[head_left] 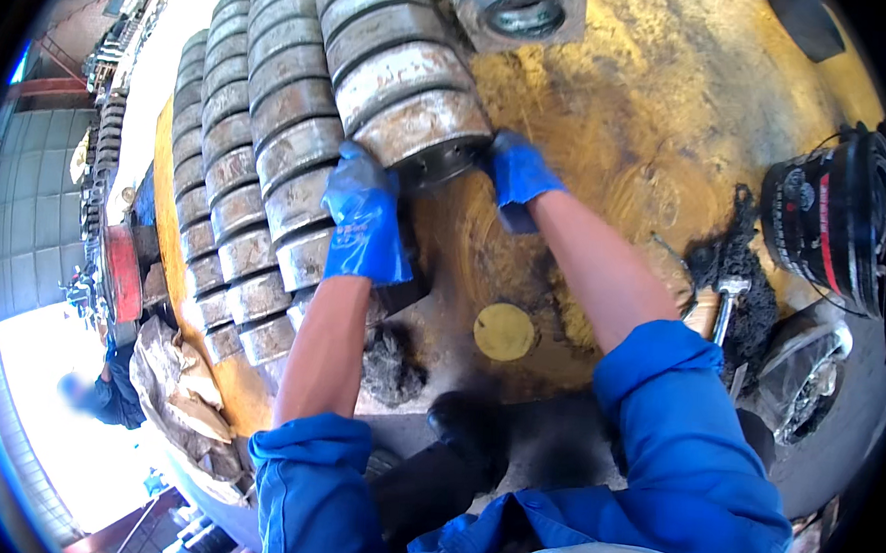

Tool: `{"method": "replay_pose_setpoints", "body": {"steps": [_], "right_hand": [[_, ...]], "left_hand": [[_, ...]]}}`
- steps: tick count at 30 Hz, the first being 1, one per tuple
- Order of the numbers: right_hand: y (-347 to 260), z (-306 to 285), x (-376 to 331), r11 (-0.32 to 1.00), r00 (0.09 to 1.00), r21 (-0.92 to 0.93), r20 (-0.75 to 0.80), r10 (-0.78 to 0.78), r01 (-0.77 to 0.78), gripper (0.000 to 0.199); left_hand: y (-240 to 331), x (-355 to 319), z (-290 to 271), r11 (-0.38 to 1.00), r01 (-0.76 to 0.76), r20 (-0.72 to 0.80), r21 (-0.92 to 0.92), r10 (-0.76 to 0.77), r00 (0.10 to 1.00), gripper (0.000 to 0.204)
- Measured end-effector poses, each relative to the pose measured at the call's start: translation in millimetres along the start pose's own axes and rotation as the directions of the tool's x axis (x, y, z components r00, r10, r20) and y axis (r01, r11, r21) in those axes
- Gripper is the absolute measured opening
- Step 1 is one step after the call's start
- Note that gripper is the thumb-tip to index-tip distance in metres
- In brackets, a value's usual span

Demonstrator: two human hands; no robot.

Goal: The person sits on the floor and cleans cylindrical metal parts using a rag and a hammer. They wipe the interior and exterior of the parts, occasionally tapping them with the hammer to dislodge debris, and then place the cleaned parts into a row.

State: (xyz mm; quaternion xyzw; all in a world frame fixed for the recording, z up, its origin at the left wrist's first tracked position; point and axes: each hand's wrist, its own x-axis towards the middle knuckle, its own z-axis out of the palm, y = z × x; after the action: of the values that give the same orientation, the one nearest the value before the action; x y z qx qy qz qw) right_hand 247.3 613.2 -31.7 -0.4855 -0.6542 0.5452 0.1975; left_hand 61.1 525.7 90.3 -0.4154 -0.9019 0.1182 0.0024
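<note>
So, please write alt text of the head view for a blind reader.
A person's blue-gloved left hand and right hand touch either side of the nearest metal ring in a row. More ring rows lie to the left on a stained yellow surface; a black bucket is at the right.

The single head-worn fisheye view looks steeply down from above and behind the left hand [361,197] and right hand [519,170], near enough to include both forearms [325,345].

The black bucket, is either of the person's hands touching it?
No, the left hand and right hand are both at a row of metal rings, apart from the bucket.
</note>
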Motion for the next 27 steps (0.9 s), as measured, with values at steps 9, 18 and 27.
{"method": "replay_pose_setpoints", "body": {"steps": [9,18,27], "right_hand": [[8,19,20,0.961,0.994,-0.252,-0.007,0.112,-0.110,0.049],[9,-59,30,0.951,0.847,0.216,0.526,0.078,-0.221,0.025],[-66,-121,144,0.087,0.968,0.996,0.034,-0.248,-0.012,0.031]], "left_hand": [[49,9,-31,0.831,-0.535,-0.722,-0.152,0.276,0.635,0.054],[60,21,-16,0.872,-0.425,-0.648,-0.245,0.179,0.741,0.046],[69,19,-23,0.860,-0.433,-0.653,-0.271,0.167,0.739,0.043]]}}
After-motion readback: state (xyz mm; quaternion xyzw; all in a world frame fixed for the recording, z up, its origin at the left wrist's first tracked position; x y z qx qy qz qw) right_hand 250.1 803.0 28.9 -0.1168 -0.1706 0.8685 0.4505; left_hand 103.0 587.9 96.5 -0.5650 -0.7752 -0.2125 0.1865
